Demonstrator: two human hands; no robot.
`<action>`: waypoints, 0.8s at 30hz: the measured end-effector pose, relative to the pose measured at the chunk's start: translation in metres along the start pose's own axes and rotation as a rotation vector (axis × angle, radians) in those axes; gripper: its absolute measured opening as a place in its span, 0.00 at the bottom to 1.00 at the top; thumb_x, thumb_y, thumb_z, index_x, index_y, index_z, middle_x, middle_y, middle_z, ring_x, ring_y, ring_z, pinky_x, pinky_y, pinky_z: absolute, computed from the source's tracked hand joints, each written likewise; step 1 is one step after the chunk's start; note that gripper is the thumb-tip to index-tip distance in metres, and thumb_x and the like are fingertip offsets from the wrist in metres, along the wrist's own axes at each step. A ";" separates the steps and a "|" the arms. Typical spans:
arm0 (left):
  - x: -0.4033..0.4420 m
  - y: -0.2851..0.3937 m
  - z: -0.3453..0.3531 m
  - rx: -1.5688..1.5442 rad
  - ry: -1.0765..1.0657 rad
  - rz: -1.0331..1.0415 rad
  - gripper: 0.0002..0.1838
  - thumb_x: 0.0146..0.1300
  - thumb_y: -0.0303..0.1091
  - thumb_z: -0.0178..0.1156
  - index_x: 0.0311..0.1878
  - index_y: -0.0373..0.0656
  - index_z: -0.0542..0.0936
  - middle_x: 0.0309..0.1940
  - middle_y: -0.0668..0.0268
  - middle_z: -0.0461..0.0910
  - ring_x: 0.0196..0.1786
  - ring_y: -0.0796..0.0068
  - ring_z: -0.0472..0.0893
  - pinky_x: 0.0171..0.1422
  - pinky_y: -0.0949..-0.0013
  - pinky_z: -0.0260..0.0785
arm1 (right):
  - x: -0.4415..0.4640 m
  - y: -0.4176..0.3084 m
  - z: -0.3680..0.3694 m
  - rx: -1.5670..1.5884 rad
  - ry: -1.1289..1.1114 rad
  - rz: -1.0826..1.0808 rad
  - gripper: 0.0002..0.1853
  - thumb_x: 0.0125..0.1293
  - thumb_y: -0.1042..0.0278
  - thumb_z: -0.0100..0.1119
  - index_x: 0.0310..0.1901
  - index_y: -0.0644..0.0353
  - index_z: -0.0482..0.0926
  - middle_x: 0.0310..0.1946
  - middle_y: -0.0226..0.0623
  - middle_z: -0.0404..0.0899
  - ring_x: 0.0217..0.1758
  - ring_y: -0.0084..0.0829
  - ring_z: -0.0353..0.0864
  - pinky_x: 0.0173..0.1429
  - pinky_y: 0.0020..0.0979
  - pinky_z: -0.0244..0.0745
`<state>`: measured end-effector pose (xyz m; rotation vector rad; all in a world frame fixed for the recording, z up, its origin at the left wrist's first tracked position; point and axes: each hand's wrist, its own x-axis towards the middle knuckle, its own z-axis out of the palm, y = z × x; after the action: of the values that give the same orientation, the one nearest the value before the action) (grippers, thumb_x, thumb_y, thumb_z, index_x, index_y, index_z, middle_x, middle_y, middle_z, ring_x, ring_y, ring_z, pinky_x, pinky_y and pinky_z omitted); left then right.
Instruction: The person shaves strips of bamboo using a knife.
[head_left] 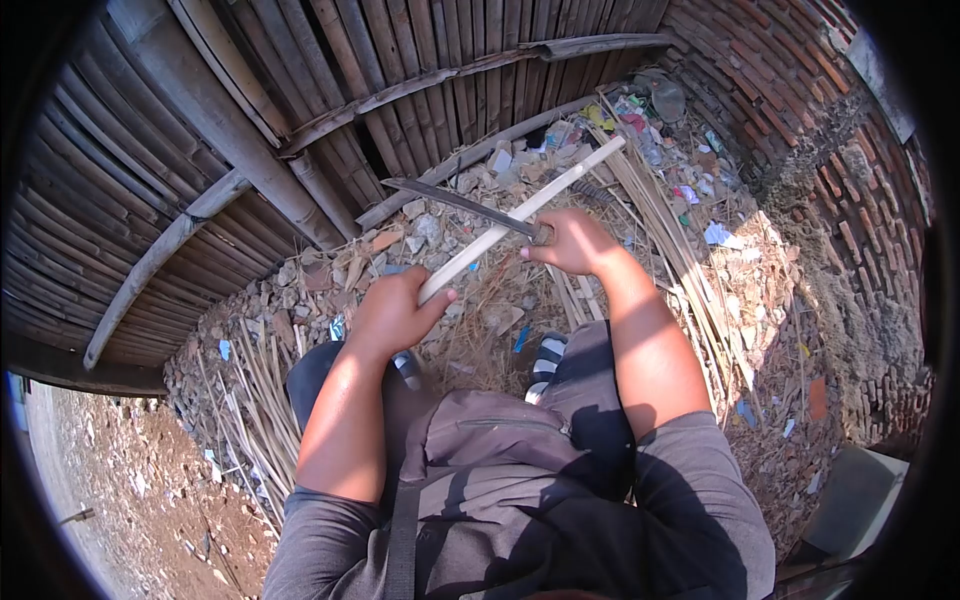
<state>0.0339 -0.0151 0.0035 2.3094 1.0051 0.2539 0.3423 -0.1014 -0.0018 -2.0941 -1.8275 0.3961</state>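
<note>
My left hand (393,312) is closed around the lower end of a pale bamboo strip (570,180), which slants up and to the right in front of me. In my right hand (577,243) is the handle of a machete (460,205), its long dark blade pointing up and to the left. The blade crosses the strip near its middle, close to my right hand. Whether the edge is pressed into the strip I cannot tell. Below the two hands the ground is covered with straw and shavings.
Long split bamboo strips (690,275) lie on the right, and more thin strips (250,400) lie on the left. A bamboo wall (420,100) stands ahead, a brick wall (850,200) to the right. Rubble and litter (640,120) cover the ground between them.
</note>
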 end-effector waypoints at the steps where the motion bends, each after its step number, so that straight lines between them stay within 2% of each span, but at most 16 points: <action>1: 0.000 0.002 -0.002 0.005 0.001 0.004 0.26 0.67 0.57 0.68 0.43 0.38 0.84 0.31 0.45 0.85 0.40 0.39 0.86 0.47 0.44 0.77 | 0.001 0.009 0.005 0.012 0.066 0.016 0.30 0.59 0.44 0.77 0.50 0.64 0.87 0.43 0.58 0.87 0.51 0.57 0.87 0.57 0.48 0.81; 4: -0.002 0.007 -0.004 0.073 0.065 0.016 0.26 0.67 0.57 0.67 0.42 0.38 0.83 0.31 0.44 0.85 0.40 0.38 0.86 0.48 0.43 0.77 | 0.003 0.023 0.005 0.052 0.235 0.037 0.30 0.60 0.44 0.76 0.50 0.66 0.87 0.43 0.59 0.87 0.51 0.55 0.88 0.57 0.47 0.81; 7: -0.003 0.014 -0.002 0.103 0.079 -0.003 0.26 0.67 0.57 0.68 0.41 0.38 0.83 0.30 0.45 0.85 0.40 0.38 0.86 0.48 0.43 0.77 | -0.001 0.005 -0.015 0.061 0.043 0.238 0.35 0.60 0.44 0.76 0.59 0.66 0.84 0.53 0.58 0.86 0.59 0.55 0.86 0.67 0.46 0.78; 10: -0.001 0.009 0.003 0.087 0.104 0.034 0.27 0.65 0.57 0.70 0.44 0.37 0.83 0.27 0.46 0.83 0.37 0.40 0.85 0.43 0.45 0.75 | -0.001 -0.004 -0.013 -0.012 -0.001 0.172 0.33 0.60 0.46 0.76 0.58 0.64 0.85 0.52 0.57 0.87 0.57 0.55 0.87 0.64 0.46 0.80; 13: -0.002 0.008 0.002 0.067 0.118 0.051 0.27 0.65 0.58 0.71 0.44 0.37 0.83 0.27 0.47 0.82 0.35 0.40 0.85 0.42 0.46 0.75 | -0.006 -0.012 -0.006 0.019 0.143 -0.019 0.25 0.59 0.50 0.78 0.49 0.63 0.87 0.38 0.57 0.87 0.46 0.58 0.87 0.53 0.46 0.81; 16: -0.004 0.006 -0.001 0.018 0.115 0.058 0.27 0.64 0.57 0.72 0.43 0.38 0.83 0.26 0.49 0.82 0.33 0.45 0.85 0.40 0.50 0.74 | -0.002 -0.006 -0.009 0.070 0.171 0.000 0.24 0.59 0.50 0.78 0.48 0.62 0.87 0.38 0.55 0.87 0.45 0.56 0.88 0.52 0.45 0.81; 19: -0.005 0.011 -0.005 -0.075 0.067 0.024 0.27 0.64 0.57 0.73 0.43 0.38 0.83 0.25 0.52 0.81 0.31 0.52 0.84 0.38 0.53 0.73 | -0.004 -0.003 -0.024 0.162 0.089 0.174 0.31 0.61 0.47 0.75 0.56 0.64 0.86 0.47 0.56 0.88 0.55 0.55 0.88 0.62 0.46 0.81; 20: -0.005 0.012 -0.004 -0.074 0.069 0.026 0.27 0.63 0.57 0.73 0.43 0.38 0.84 0.25 0.52 0.81 0.30 0.53 0.84 0.38 0.54 0.73 | -0.005 -0.005 -0.030 0.170 0.044 0.231 0.30 0.61 0.47 0.74 0.57 0.63 0.86 0.49 0.58 0.87 0.56 0.55 0.87 0.62 0.46 0.81; 24: -0.002 0.012 0.002 -0.089 0.072 0.022 0.27 0.62 0.56 0.74 0.44 0.38 0.84 0.24 0.54 0.81 0.29 0.56 0.83 0.37 0.55 0.72 | -0.006 -0.002 -0.013 0.061 0.103 0.136 0.25 0.61 0.50 0.73 0.56 0.57 0.86 0.47 0.54 0.88 0.54 0.54 0.87 0.60 0.47 0.81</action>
<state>0.0404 -0.0240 0.0096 2.2454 0.9837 0.3863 0.3450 -0.1084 0.0108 -2.1616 -1.6019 0.3657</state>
